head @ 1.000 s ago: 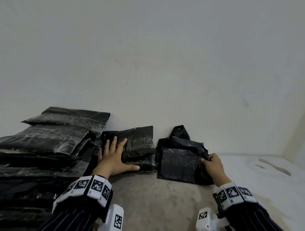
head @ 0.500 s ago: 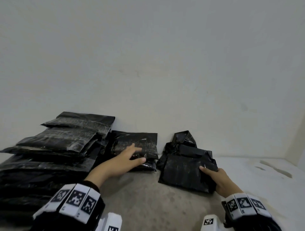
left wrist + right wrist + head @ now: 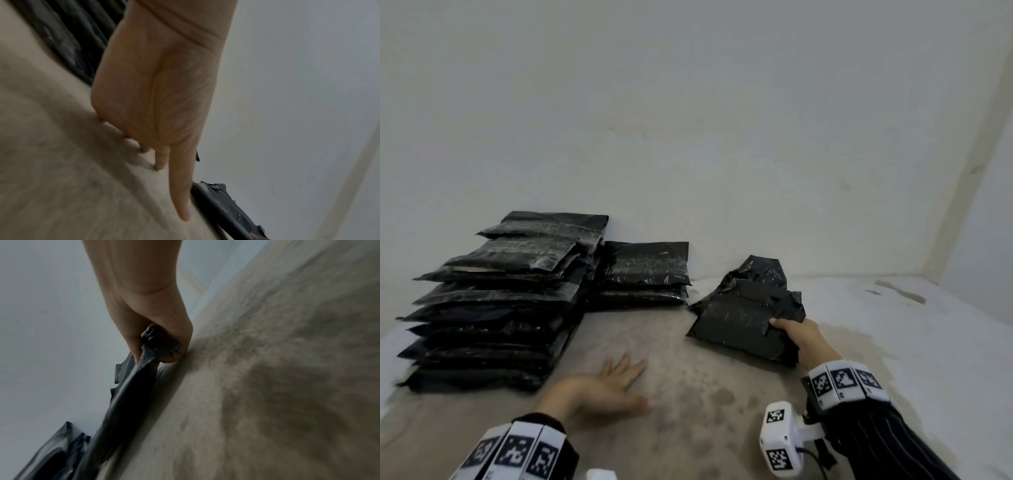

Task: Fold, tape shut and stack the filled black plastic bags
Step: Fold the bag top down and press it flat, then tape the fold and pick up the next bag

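the unsealed black bag (image 3: 748, 317) lies on the floor (image 3: 671, 394) to my right front, near the wall, its far end crumpled and its top flap loose and torn-looking along the edge. nearest to me, my left hand (image 3: 602, 390) is spread, fingers straight and apart, thumb out to the right, and holds nothing; the left wrist view shows the fingertips (image 3: 159, 166) at or just above the tan, speckled floor, and i cannot tell whether the palm touches. my left hand is well apart from the unsealed black bag and sits just in front of the tall stack (image 3: 496, 305). my right hand (image 3: 803, 337) is curled round the bag's near right corner, thumb on top; the right wrist view shows the plastic (image 3: 158, 344) bunched inside the fist, knuckles close to the floor. the held corner looks slightly raised, while the rest of the bag rests on the floor. farther off on the left, the tall stack of flat, folded bags stands many layers deep, the upper ones stepped back toward the wall. just to its right, touching it, is a short stack (image 3: 645, 274) of folded bags, a gap of bare floor separating it from the bag i hold. behind everything rises the pale wall (image 3: 688, 120), with a corner at the far right.
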